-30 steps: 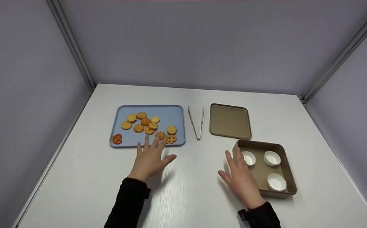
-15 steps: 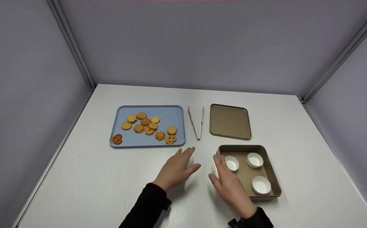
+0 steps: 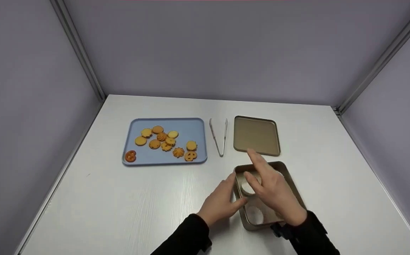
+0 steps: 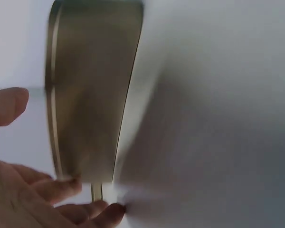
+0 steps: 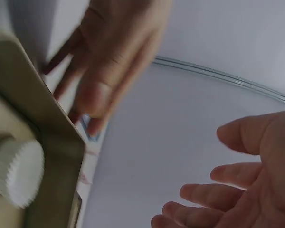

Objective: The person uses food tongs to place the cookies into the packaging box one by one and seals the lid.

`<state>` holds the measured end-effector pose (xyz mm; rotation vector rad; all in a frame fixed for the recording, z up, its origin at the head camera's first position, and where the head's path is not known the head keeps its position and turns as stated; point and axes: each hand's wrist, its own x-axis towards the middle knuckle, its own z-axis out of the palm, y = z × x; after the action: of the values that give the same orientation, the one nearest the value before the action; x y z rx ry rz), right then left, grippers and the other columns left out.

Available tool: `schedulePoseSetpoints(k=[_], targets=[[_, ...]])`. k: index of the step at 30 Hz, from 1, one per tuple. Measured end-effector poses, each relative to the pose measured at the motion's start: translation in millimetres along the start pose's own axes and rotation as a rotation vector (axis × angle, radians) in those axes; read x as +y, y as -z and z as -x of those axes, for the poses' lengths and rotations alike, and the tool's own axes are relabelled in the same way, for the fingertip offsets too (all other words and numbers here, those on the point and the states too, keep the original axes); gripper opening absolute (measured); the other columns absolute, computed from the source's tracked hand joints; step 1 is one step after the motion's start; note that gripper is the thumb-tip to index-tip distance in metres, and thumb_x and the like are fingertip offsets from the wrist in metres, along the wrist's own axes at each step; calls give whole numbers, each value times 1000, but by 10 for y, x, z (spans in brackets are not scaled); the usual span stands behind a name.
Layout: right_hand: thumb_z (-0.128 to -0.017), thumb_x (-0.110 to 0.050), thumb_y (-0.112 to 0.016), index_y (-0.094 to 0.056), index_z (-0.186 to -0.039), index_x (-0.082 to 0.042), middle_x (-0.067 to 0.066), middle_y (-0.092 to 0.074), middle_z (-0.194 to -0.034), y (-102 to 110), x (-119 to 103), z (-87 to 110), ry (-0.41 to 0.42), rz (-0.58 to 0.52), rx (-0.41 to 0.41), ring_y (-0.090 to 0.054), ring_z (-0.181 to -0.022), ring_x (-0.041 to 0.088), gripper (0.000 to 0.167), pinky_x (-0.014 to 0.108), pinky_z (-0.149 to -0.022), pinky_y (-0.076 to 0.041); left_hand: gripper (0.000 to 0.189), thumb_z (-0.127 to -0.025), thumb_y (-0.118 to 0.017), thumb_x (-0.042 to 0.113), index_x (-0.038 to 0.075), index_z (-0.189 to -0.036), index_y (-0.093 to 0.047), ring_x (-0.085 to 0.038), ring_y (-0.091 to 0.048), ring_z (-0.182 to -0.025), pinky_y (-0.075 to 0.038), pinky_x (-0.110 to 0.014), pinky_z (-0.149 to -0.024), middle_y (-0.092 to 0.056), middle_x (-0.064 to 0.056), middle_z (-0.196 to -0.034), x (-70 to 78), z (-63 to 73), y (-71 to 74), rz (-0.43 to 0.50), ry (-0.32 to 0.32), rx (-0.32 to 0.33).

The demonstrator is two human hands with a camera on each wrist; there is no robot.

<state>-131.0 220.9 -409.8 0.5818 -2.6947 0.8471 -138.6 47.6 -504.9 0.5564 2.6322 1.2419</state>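
A square gold tin (image 3: 283,166) sits at the table's front centre with white paper cups (image 3: 254,214) in it. My left hand (image 3: 222,198) rests against the tin's left wall, fingers fairly straight. My right hand (image 3: 270,184) hovers flat over the tin and hides part of its inside; it holds nothing. In the right wrist view the tin's corner (image 5: 42,118) and one paper cup (image 5: 16,166) show under the left hand (image 5: 109,61). The left wrist view is blurred, with the tin's wall (image 4: 90,95) beside my fingers (image 4: 61,187).
A blue tray (image 3: 190,125) with several cookies (image 3: 162,140) lies at the back left. White tongs (image 3: 219,136) lie between it and the tin's flat gold lid (image 3: 257,135). Grey partition walls enclose the white table (image 3: 120,205).
The tin has slid left and turned toward the table's centre. My left hand moved right from the tray's edge to the tin's left wall. My right hand rose from the tin's side to above it.
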Motion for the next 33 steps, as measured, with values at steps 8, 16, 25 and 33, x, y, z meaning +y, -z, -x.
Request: schedulePoseSetpoints(k=[8,16,25,33], targets=[[-103,-32,-62,-28,-163,-9,18,-25,-167,45,79,-418,48,17,-160,-23,-153,41,72,60,-121,-27,83,-96,-68,38,1,-160,-31,-48,-37,-144,-40,-54,-116,-30,-20,-165,34,9,-122,-228,-34,69],[-102,-37,-63,-29,-163,-11,19,-21,-168,-111,287,-769,80,133,-291,-18,-153,45,74,64,-123,-21,64,-97,-61,32,4,-153,-47,-43,-48,-139,-48,-52,-110,-37,-16,-163,-43,190,-64,-521,-136,207],[-105,-38,-56,-26,-162,-5,21,-20,-168,-375,561,-1063,136,242,-480,-14,-154,45,72,61,-125,-15,61,-99,-54,29,3,-154,-45,-35,-45,-143,-45,-49,-113,-35,-13,-164,-115,373,83,-575,-115,156],[-107,-40,-52,-31,-161,-4,21,-27,-166,-539,738,-1214,165,285,-667,-18,-152,48,68,65,-122,-20,61,-100,-52,30,5,-155,-44,-36,-44,-144,-42,-51,-115,-34,-12,-165,-176,508,239,-574,-94,110]])
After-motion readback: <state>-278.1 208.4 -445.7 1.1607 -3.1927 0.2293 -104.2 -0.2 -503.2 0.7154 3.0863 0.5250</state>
